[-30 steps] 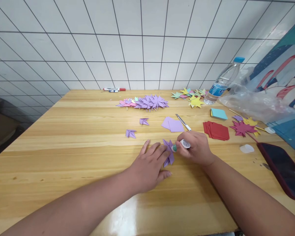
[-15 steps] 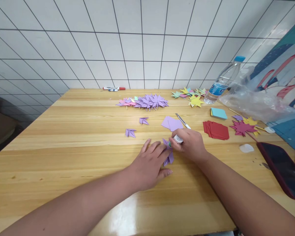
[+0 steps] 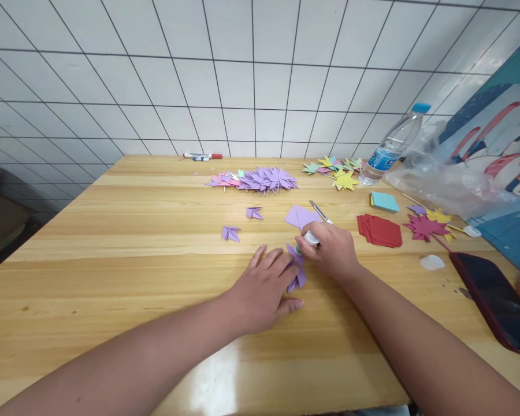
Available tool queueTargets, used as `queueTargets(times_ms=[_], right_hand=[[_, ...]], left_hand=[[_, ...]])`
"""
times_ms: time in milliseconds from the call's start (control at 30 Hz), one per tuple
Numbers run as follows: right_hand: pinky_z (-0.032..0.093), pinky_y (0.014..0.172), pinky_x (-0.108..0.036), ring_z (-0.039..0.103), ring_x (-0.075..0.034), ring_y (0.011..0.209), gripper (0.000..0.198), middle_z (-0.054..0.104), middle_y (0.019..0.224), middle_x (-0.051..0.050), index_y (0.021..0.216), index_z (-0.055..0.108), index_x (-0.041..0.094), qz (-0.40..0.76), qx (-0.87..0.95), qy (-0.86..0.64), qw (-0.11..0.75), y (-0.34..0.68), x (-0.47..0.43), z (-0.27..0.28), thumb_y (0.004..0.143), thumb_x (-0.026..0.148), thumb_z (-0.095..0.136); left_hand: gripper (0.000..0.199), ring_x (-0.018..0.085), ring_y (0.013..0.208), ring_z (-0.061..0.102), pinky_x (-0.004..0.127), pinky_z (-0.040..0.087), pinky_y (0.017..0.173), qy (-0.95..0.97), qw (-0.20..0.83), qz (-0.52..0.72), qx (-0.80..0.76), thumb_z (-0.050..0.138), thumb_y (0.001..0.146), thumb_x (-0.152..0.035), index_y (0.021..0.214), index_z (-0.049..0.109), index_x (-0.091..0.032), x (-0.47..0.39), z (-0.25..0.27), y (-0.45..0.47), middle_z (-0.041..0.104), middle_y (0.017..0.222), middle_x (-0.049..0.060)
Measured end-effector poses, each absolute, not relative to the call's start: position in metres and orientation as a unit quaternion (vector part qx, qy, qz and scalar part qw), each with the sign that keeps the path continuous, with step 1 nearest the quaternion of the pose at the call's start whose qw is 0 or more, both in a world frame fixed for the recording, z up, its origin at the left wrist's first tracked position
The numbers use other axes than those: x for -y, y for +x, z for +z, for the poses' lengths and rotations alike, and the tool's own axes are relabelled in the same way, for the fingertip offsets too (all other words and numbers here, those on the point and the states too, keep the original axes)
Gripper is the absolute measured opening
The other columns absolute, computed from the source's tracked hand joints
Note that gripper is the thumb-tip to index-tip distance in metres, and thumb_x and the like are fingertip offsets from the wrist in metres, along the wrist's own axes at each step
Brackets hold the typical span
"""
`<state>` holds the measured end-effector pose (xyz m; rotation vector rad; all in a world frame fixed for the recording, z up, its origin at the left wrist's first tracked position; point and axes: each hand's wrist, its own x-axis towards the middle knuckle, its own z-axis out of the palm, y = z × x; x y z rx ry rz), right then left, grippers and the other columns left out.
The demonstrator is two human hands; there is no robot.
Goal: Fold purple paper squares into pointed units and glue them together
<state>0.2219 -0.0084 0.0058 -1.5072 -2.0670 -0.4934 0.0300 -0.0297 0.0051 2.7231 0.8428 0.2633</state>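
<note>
My left hand (image 3: 262,292) lies with its fingers spread over a purple folded paper piece (image 3: 298,279) and presses it to the wooden table. Part of that piece is hidden under the fingers. My right hand (image 3: 333,249) is closed around a white glue stick (image 3: 311,237), tilted so its greenish end meets the upper part of the same piece. Two smaller purple folded pieces, an upper one (image 3: 254,212) and a lower one (image 3: 230,233), rest to the left. Just beyond my right hand are purple paper sheets (image 3: 301,216) and a craft knife (image 3: 318,210).
Finished purple paper leaves (image 3: 268,179) and a marker (image 3: 203,156) lie toward the tiled wall. Rightward are red paper sheets (image 3: 379,230), blue-topped paper (image 3: 384,201), a magenta paper leaf (image 3: 427,227), a white cap (image 3: 432,263), a water bottle (image 3: 383,159), a plastic bag (image 3: 450,179) and a phone (image 3: 496,300).
My right hand and the glue stick have shifted slightly up and left along the purple piece. My left hand stays in place on it.
</note>
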Motion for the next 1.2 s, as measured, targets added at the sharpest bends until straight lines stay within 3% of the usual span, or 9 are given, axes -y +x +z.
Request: queueTargets(times_ms=[167,300,433,567,667,767,967,1200], right_hand=[[0.029,0.055,-0.024,0.058,-0.015,0.062,0.026,0.063,0.062,-0.001,0.072,0.062,0.019,-0.158,0.758,-0.572,0.269,0.223,0.007,0.005,0.082,0.042,0.052],[0.034,0.055,-0.024,0.058,-0.015,0.062,0.026,0.066,0.068,-0.002,0.081,0.063,0.019,-0.059,0.713,-0.619,0.322,0.228,0.006,0.006,0.080,0.044,0.055],[0.041,0.053,-0.024,0.056,-0.014,0.055,0.027,0.060,0.063,0.001,0.084,0.060,0.020,0.117,0.583,-0.646,0.478,0.239,0.002,0.006,0.074,0.045,0.061],[0.052,0.063,-0.027,0.060,-0.012,0.067,0.031,0.060,0.075,0.004,0.090,0.049,0.023,0.347,0.427,-0.512,0.660,0.253,-0.003,0.006,0.069,0.037,0.069],[0.054,0.066,-0.026,0.056,-0.009,0.064,0.026,0.056,0.075,0.005,0.088,0.051,0.023,0.462,0.349,-0.434,0.690,0.266,-0.006,0.011,0.071,0.033,0.068],[0.054,0.063,-0.026,0.054,-0.010,0.059,0.021,0.055,0.067,0.003,0.078,0.054,0.021,0.541,0.310,-0.406,0.668,0.277,-0.006,0.014,0.078,0.041,0.059],[0.047,0.089,-0.033,0.060,-0.014,0.095,0.021,0.062,0.109,-0.001,0.092,0.058,0.025,0.458,0.406,-0.448,0.652,0.288,-0.012,0.006,0.074,0.033,0.065],[0.042,0.089,-0.039,0.059,-0.021,0.099,0.033,0.064,0.109,-0.005,0.105,0.057,0.024,0.179,0.497,-0.673,0.517,0.303,-0.018,-0.005,0.076,0.039,0.058]], left_hand=[[0.051,0.025,0.123,0.032,0.049,0.010,0.110,0.943,0.137,0.092,-0.289,0.040,0.084,-0.052,0.126,0.041,-0.024,0.030,0.004,0.030,0.046,0.127,0.005],[0.051,0.025,0.125,0.030,0.049,0.010,0.109,0.943,0.128,0.096,-0.293,0.039,0.084,-0.053,0.128,0.040,-0.025,0.030,0.001,0.029,0.045,0.128,0.005],[0.053,0.026,0.124,0.031,0.049,0.010,0.109,0.943,0.130,0.099,-0.291,0.037,0.085,-0.053,0.130,0.038,-0.026,0.029,-0.001,0.028,0.044,0.130,0.005],[0.053,0.026,0.124,0.033,0.051,0.011,0.109,0.943,0.129,0.102,-0.288,0.036,0.085,-0.054,0.130,0.039,-0.027,0.027,-0.001,0.027,0.045,0.130,0.004],[0.051,0.025,0.124,0.034,0.052,0.012,0.108,0.944,0.126,0.110,-0.284,0.036,0.086,-0.052,0.130,0.039,-0.027,0.026,-0.001,0.027,0.047,0.130,0.004],[0.047,0.025,0.123,0.035,0.051,0.014,0.107,0.944,0.126,0.132,-0.273,0.035,0.089,-0.044,0.132,0.038,-0.026,0.023,-0.001,0.028,0.049,0.130,0.005],[0.042,0.022,0.113,0.045,0.043,0.028,0.099,0.929,0.155,0.228,-0.246,0.041,0.088,-0.030,0.130,0.043,-0.024,0.018,0.006,0.027,0.055,0.122,0.007],[0.029,0.021,0.105,0.048,0.037,0.037,0.090,0.849,0.172,0.327,-0.379,0.044,0.086,-0.027,0.112,0.054,-0.022,0.002,0.004,0.020,0.058,0.108,0.006]])
